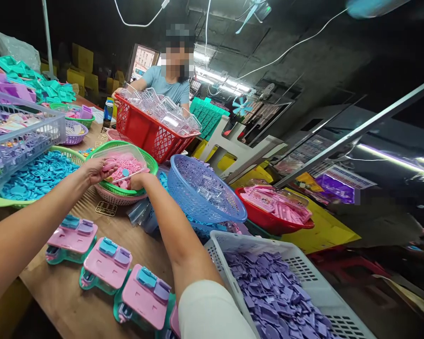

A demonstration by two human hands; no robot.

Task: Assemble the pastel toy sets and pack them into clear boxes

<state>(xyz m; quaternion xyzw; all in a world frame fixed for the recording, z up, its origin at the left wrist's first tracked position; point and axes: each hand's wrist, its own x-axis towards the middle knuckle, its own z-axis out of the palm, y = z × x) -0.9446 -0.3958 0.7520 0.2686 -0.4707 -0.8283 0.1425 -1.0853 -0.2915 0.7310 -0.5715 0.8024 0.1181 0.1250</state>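
Observation:
Both my hands reach into a green basket [149,161] full of small pink plastic parts [126,165]. My left hand [98,169] is closed on a pink part at the basket's left rim. Over the near rim, my right hand [142,180] is curled and pinches the end of a thin pink stick that lies across the parts. Three pink and teal toy assemblies [107,262] stand in a row on the wooden table [70,301] below my arms.
A tray of blue parts [38,174] lies left, a blue basket [198,188] and a white crate of purple parts [275,292] right. Across the table a person holds a red crate [144,134] of clear pieces. A red bowl [268,219] with pink parts sits further right.

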